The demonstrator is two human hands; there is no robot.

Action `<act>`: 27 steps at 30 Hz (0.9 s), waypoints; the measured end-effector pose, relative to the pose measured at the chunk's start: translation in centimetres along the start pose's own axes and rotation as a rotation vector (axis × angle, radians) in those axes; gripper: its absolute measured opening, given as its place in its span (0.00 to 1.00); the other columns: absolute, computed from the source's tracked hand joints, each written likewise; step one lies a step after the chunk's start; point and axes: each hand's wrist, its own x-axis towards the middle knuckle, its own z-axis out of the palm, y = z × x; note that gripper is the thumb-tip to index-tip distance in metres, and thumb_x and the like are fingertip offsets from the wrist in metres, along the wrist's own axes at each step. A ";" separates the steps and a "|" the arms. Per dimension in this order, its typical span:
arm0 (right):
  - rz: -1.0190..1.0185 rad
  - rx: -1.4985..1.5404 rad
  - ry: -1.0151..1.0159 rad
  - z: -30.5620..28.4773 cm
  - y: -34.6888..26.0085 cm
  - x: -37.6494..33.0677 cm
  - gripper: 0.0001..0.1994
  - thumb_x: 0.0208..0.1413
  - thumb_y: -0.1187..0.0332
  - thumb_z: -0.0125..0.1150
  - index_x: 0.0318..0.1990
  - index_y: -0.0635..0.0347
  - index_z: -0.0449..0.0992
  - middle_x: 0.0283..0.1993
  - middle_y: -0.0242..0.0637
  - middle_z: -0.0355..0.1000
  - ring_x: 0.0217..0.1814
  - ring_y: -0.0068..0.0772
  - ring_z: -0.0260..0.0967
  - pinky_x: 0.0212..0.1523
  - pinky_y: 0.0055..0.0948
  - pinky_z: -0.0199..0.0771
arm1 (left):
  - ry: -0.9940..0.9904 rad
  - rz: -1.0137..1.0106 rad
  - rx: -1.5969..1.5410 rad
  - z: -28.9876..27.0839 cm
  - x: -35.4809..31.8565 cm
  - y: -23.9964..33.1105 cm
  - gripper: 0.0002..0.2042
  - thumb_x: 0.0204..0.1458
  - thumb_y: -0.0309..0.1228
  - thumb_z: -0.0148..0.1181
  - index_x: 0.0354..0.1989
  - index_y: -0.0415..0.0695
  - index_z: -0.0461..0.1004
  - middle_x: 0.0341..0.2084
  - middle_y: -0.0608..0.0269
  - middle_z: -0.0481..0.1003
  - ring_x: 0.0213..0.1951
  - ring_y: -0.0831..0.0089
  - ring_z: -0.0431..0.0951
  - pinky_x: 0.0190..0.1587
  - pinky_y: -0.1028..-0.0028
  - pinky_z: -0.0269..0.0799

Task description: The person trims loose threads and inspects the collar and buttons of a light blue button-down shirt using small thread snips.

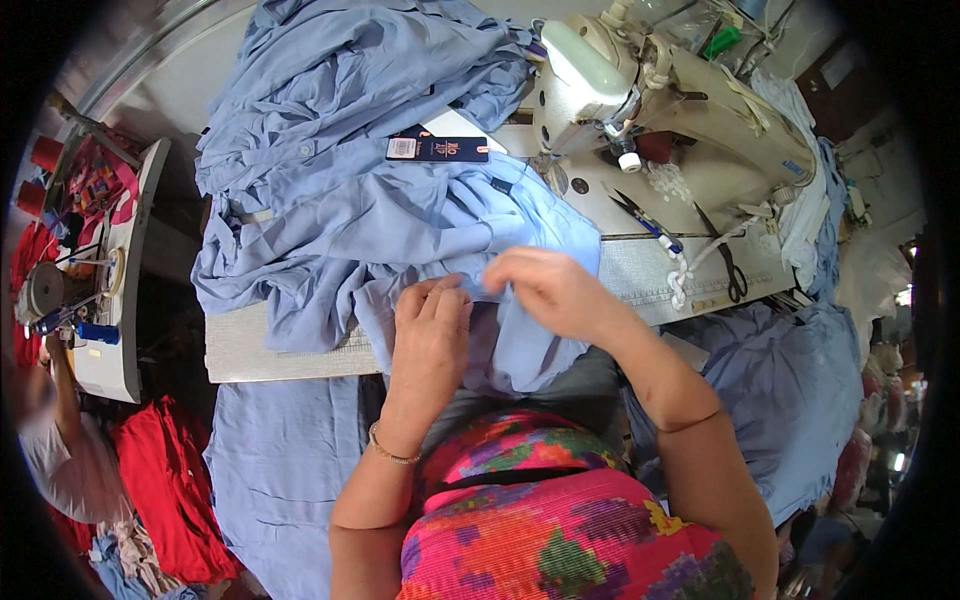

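Note:
A light blue garment point(400, 225) lies bunched over the sewing table, its front folds hanging past the near edge. My left hand point(430, 330) is closed on this cloth by the edge, fingertips pinching a fold. Just to its right, my right hand point(550, 290) is raised over the garment with its fingers curled in. Whatever those fingers hold, if anything, is hidden or too small to make out. A dark cardboard tag point(438, 149) rests on top of the cloth, and a small dark label point(501, 186) shows inside the garment.
A sewing machine point(690, 110) stands at the back right. Near it lie thread snips point(645, 222), black scissors point(737, 280) and a white cord point(680, 278). More blue garments point(350, 60) are heaped behind. At far left, a person point(70, 440) works by another machine point(110, 290).

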 end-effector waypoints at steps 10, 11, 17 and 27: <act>-0.008 -0.467 0.004 1.0 1.6 3.9 0.12 0.49 0.75 0.55 0.43 0.59 0.72 0.42 0.40 0.70 0.49 0.44 0.66 0.51 0.39 0.64 | -0.039 0.018 0.029 -0.1 0.1 -0.3 0.06 0.50 0.22 0.55 0.36 0.38 0.69 0.40 0.54 0.74 0.43 0.57 0.70 0.47 0.61 0.63; -0.004 -0.444 -0.018 0.7 1.7 3.9 0.11 0.49 0.75 0.56 0.42 0.60 0.73 0.42 0.40 0.70 0.48 0.44 0.65 0.51 0.39 0.64 | -0.039 0.024 0.036 0.0 0.1 -0.3 0.06 0.50 0.22 0.56 0.35 0.38 0.69 0.40 0.54 0.74 0.42 0.58 0.70 0.47 0.61 0.63; -0.025 -0.231 -0.001 -0.7 1.3 3.6 0.06 0.45 0.75 0.59 0.32 0.61 0.71 0.35 0.36 0.69 0.43 0.41 0.66 0.49 0.37 0.63 | 0.011 0.016 0.039 -0.7 1.5 -0.2 0.05 0.48 0.21 0.57 0.33 0.39 0.69 0.33 0.56 0.75 0.37 0.57 0.72 0.41 0.64 0.65; -0.179 -0.088 0.099 -1.6 1.3 3.0 0.05 0.49 0.71 0.61 0.32 0.59 0.71 0.30 0.30 0.69 0.34 0.31 0.65 0.43 0.30 0.59 | 0.033 -0.057 -0.112 -1.7 3.8 0.3 0.06 0.50 0.21 0.56 0.34 0.39 0.67 0.28 0.49 0.72 0.30 0.51 0.73 0.32 0.62 0.68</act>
